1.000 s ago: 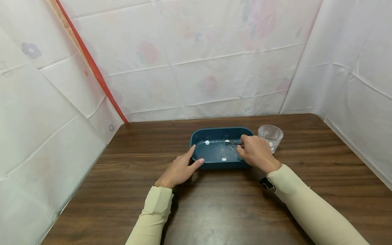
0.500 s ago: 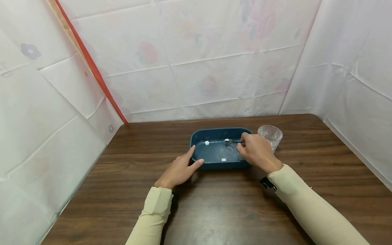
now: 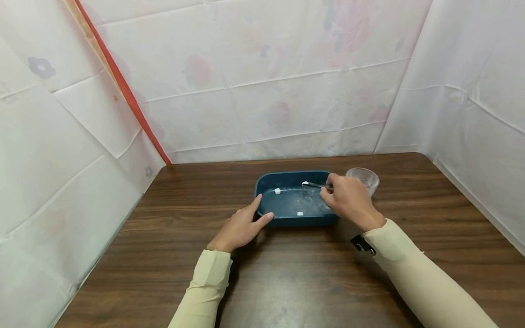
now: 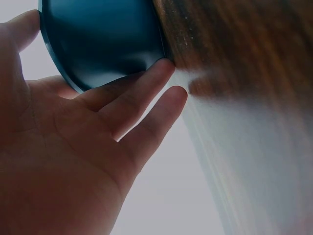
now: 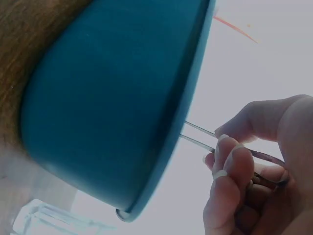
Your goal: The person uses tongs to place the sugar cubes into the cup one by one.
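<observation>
My right hand [image 3: 348, 200] pinches small metal tongs [image 3: 317, 185] over the dark blue tray [image 3: 295, 222]. At their tips sits a small white cube [image 3: 305, 183], close to the tray's far wall. In the right wrist view, the two thin prongs pass behind the tray's rim, which hides their tips. My left hand [image 3: 239, 225] rests at the tray's near left corner, thumb at the rim. Its fingers [image 4: 146, 88] lie nearly straight along the outer wall. Inside the tray are two more white cubes, a back left cube [image 3: 277, 191] and a front cube [image 3: 300, 213].
A clear glass [image 3: 367, 177] stands just right of the tray, partly hidden behind the right hand. The brown wooden table [image 3: 172, 218] ends at pale patterned sheets [image 3: 254, 91] at the back and sides.
My right hand has moved slightly up and to the right. The tongs and the white cube at their tips have risen toward the far wall. The left hand stays put.
</observation>
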Tool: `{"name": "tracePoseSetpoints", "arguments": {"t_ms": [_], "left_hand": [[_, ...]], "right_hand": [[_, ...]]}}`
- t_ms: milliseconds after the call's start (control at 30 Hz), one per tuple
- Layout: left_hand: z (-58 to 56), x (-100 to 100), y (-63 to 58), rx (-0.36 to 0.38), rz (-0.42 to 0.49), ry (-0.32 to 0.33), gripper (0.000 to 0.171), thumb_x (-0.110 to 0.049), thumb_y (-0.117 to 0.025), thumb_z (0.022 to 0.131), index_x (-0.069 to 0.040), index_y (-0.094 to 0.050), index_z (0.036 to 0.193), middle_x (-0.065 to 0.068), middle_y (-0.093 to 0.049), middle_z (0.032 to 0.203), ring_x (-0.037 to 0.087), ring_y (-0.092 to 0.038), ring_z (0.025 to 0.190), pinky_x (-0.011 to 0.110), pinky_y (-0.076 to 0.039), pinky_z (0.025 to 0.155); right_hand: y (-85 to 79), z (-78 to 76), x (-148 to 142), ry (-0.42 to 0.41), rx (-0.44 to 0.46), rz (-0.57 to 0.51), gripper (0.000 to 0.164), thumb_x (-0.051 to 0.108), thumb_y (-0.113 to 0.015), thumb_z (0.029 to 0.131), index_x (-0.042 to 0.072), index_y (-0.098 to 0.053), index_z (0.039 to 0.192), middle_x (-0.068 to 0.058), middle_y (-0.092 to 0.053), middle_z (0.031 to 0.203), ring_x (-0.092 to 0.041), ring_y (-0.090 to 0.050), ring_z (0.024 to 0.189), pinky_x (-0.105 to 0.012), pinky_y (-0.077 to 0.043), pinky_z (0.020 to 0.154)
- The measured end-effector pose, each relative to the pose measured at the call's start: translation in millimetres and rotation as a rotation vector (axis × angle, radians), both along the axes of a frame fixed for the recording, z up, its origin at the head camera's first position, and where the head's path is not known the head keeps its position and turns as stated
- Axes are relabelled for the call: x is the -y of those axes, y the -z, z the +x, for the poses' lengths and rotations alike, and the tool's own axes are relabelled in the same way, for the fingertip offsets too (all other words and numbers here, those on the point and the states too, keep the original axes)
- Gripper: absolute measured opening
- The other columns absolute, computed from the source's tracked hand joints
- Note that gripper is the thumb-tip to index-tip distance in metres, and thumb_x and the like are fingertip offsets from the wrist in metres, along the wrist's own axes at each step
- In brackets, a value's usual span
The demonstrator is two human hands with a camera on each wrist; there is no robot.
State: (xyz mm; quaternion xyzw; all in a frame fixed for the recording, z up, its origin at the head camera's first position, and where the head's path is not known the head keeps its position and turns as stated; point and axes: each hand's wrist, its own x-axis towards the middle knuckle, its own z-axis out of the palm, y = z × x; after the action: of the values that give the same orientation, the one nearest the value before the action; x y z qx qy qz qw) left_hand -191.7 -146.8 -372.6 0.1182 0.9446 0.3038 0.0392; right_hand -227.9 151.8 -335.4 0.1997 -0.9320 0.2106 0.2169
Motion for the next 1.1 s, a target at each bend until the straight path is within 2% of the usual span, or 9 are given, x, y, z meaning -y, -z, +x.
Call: {"name": "tracePoseSetpoints", "arguments": {"t_ms": [267,633,833,1100], "left_hand": [[-0.4,-2,-1.5,0.003,-0.004,-0.006,0.085,-0.068,-0.048,0.096,-0.022,-0.020,0.162,0.003,-0.033,0.160,0.028,-0.037,0.144,0.054,-0.034,0.112],[-0.1,-1,-1.4,-0.003,-0.003,-0.006,0.086,-0.069,-0.048,0.096,-0.022,-0.021,0.162,0.002,-0.033,0.160,0.027,-0.036,0.144,0.054,-0.034,0.112],[-0.4,-1,-0.9,0.000,0.000,-0.002,0.086,-0.069,-0.048,0.096,-0.021,-0.021,0.162,0.002,-0.033,0.160,0.027,-0.036,0.144,0.054,-0.034,0.112],[-0.6,-1,-1.0,0.005,0.012,-0.002,0.085,-0.067,-0.049,0.096,-0.022,-0.020,0.162,0.002,-0.032,0.160,0.028,-0.036,0.144,0.054,-0.034,0.112]], "right_hand": [[-10.7,3.2,-7,0.034,0.059,0.011,0.012,0.013,-0.062,0.090,0.003,-0.067,0.087,-0.005,-0.062,0.066,-0.016,-0.050,0.049,-0.035,-0.042,0.046],[-19.1,8.6,-9,0.057,0.020,-0.001,0.009,0.009,-0.059,0.085,0.009,-0.060,0.076,0.000,-0.049,0.057,-0.016,-0.040,0.048,-0.031,-0.027,0.046],[-23.4,11.5,-11,0.078,0.050,0.014,0.008,0.012,-0.059,0.087,0.009,-0.063,0.081,0.000,-0.053,0.060,-0.017,-0.043,0.050,-0.031,-0.029,0.047],[-26.0,11.7,-16,0.087,-0.010,0.016,0.010,0.012,-0.058,0.085,0.010,-0.065,0.078,0.001,-0.055,0.059,-0.018,-0.048,0.054,-0.034,-0.036,0.052]]}}
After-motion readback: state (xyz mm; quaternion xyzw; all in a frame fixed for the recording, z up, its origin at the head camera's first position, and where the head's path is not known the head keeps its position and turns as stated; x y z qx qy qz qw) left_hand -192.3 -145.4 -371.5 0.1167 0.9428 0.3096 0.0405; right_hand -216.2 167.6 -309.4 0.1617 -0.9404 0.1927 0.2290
